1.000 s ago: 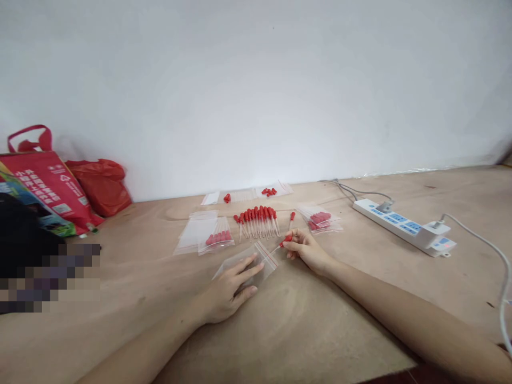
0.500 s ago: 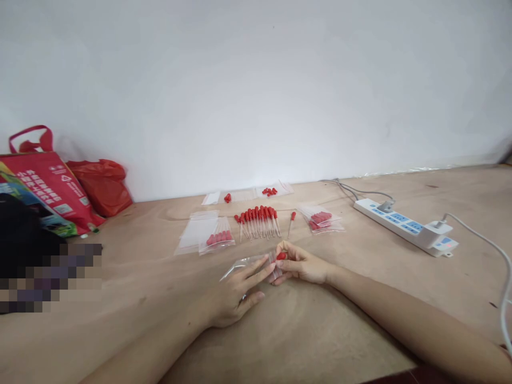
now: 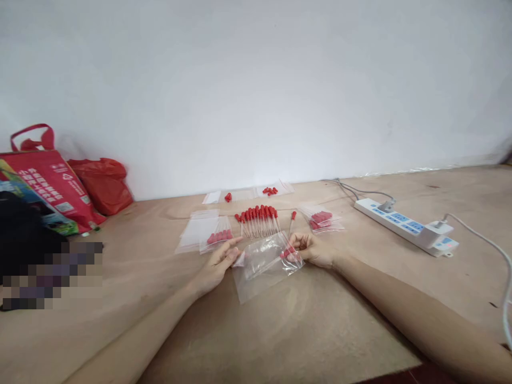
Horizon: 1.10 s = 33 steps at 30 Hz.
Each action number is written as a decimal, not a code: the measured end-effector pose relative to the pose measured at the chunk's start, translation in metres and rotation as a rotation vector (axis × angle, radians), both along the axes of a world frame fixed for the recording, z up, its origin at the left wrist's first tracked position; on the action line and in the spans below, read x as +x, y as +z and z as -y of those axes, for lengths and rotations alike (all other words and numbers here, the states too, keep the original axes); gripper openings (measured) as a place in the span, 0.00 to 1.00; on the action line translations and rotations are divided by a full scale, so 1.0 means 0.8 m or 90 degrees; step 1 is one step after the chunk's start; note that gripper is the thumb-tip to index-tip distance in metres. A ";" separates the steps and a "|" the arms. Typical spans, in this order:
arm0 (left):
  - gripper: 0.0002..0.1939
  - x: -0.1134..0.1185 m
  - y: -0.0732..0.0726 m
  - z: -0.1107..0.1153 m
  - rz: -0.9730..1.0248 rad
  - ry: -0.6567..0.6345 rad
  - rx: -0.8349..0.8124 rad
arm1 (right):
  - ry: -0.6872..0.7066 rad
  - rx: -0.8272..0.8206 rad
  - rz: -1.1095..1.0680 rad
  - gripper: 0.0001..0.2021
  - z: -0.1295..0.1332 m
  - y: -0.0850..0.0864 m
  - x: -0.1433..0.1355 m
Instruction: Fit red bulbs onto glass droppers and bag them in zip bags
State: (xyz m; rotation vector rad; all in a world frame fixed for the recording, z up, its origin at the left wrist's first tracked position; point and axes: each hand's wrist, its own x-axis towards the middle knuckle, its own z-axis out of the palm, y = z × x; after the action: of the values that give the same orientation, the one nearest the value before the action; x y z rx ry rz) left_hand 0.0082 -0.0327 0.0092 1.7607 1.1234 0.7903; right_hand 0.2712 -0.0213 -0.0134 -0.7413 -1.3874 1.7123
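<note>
A clear zip bag (image 3: 256, 285) hangs tilted between my two hands just above the table. Inside it, near the right end, lies a dropper with a red bulb (image 3: 287, 252), its thin tube pointing left. My left hand (image 3: 218, 266) pinches the bag's left corner between thumb and fingers. My right hand (image 3: 316, 250) is closed on the bag's right edge by the red bulb, its fingers curled. Just beyond the bag lies a row of red-bulbed droppers (image 3: 258, 218), with one single dropper (image 3: 293, 216) apart on the right.
Bags with red-bulbed droppers lie left (image 3: 219, 237) and right (image 3: 321, 217) of the row. Loose red bulbs (image 3: 270, 191) and clear tubes sit by the wall. A power strip (image 3: 400, 221) with cables is at right; red bags (image 3: 56, 186) stand at left.
My hands have moved apart, my left hand going left. The zip bag, earlier mostly behind my left hand, is now spread between them with the dropper showing inside.
</note>
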 end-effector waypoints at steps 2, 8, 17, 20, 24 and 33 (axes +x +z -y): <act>0.29 0.002 0.002 0.001 0.026 0.001 -0.016 | -0.004 0.015 0.051 0.15 -0.001 -0.002 -0.004; 0.20 0.003 0.000 -0.002 0.019 0.066 0.037 | 0.008 0.066 0.147 0.14 0.003 -0.002 -0.009; 0.15 0.007 -0.001 -0.004 -0.155 -0.011 0.176 | 0.012 0.154 0.185 0.17 0.006 -0.008 -0.016; 0.10 0.004 0.000 -0.001 -0.222 0.101 0.395 | 0.002 0.232 0.244 0.18 0.005 -0.008 -0.015; 0.13 0.005 0.004 0.018 -0.297 -0.129 0.459 | 0.051 0.321 0.296 0.18 0.005 -0.003 -0.011; 0.18 0.007 0.004 0.028 -0.401 -0.311 0.301 | -0.060 0.251 0.437 0.10 -0.025 0.010 0.021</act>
State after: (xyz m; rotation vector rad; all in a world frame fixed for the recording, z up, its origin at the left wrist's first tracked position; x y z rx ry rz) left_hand 0.0139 -0.0553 0.0128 2.6651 0.8478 0.1954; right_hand 0.2883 -0.0017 -0.0057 -1.1980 -2.0305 1.0832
